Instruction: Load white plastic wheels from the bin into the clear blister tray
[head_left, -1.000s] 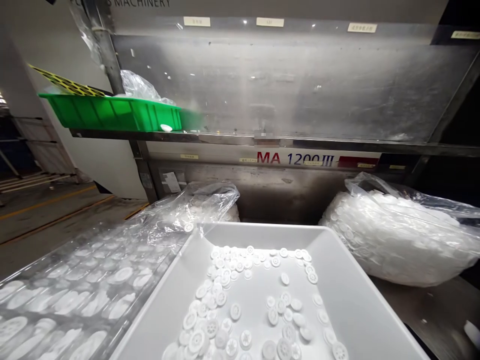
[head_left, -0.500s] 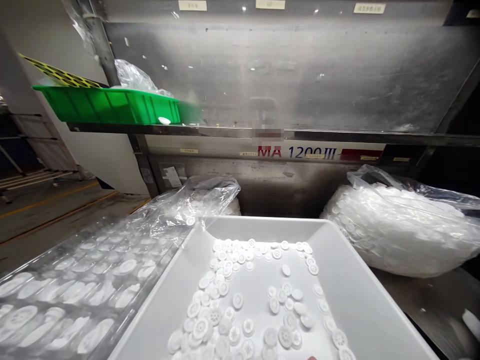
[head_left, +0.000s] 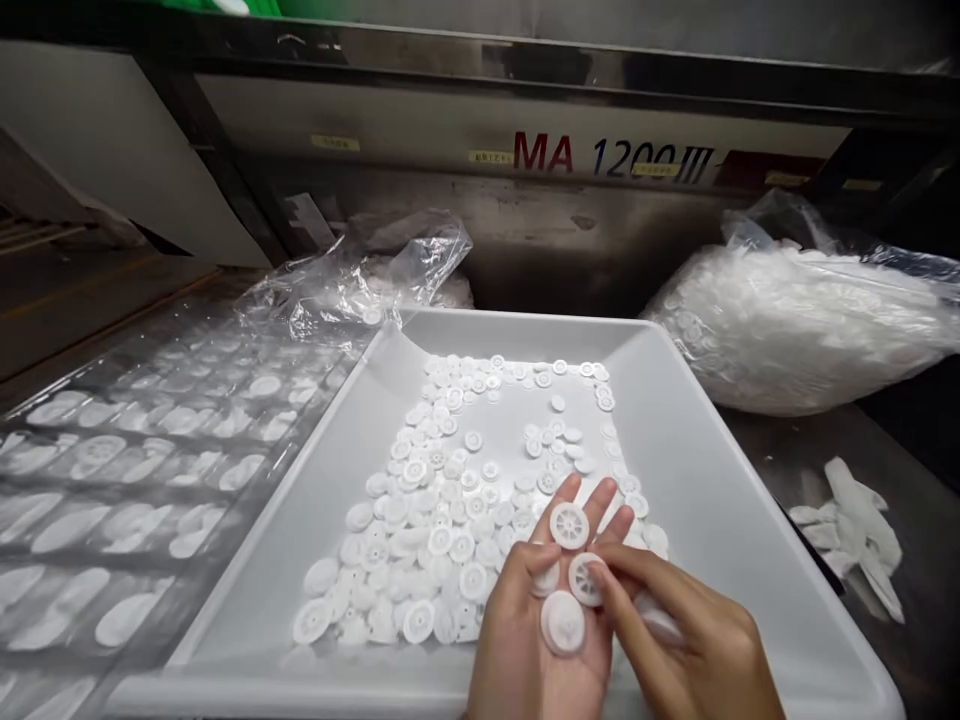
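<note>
Over the near part of a white plastic bin (head_left: 720,470), my left hand (head_left: 514,625) is palm up, cupping several small round white plastic discs (head_left: 562,622). They look like little wheels, some with spokes. My right hand (head_left: 694,625) pinches a spoked disc (head_left: 585,579) between thumb and forefinger, just above the left palm. Another white piece shows under its curled fingers, partly hidden. Many more loose discs (head_left: 418,620) lie on the bin's floor, thickest along the left and near sides.
Left of the bin, clear compartment trays (head_left: 105,500) contain white discs. A clear bag (head_left: 420,260) stands behind its left corner; a fuller bag (head_left: 817,320) of white parts sits at right. White gloves (head_left: 855,530) lie on the dark surface. A metal machine front (head_left: 555,230) rises behind.
The view has tilted down, so the bin sits higher in the picture. Both my hands have come into view with discs; before, only a fingertip showed at the bottom edge.
</note>
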